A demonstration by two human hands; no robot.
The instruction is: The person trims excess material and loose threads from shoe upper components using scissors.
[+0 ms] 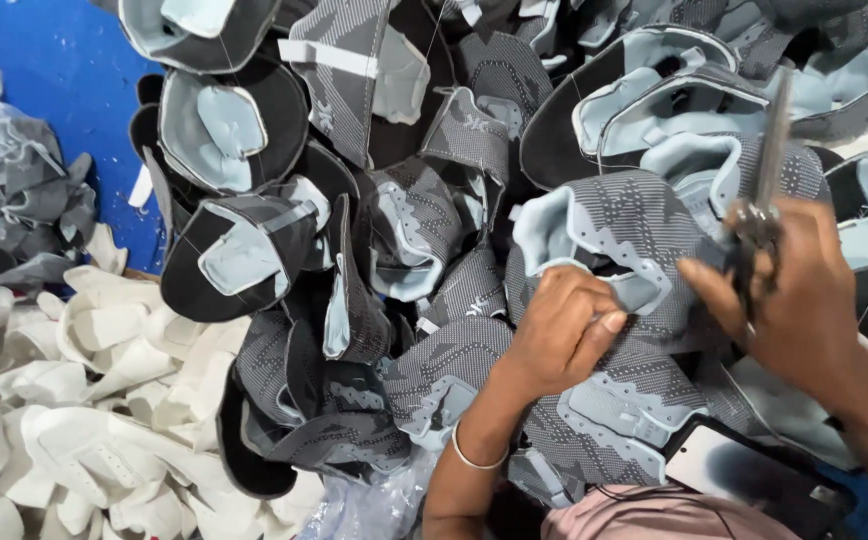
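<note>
Grey knit with a paler zigzag pattern and pale blue foam lining: one shoe upper, pinched at its lining edge between thumb and curled fingers of the left hand, a thin bangle at that wrist. Just right of those fingers, the right hand, closed around one pair of small scissors, blades upright above the knuckles, forefinger stretched to the upper's edge. Beyond the fingertips, a heap of matching grey uppers, too overlapped to count, well over a dozen. Far left of the left-hand fingers, a second heap of white uppers, likewise uncountable. Below the right palm, one dark flat phone with a cable. Blue surface bare only at the far upper left; crowded on every side of the fingers, pieces touching and overlapping, little free room.
</note>
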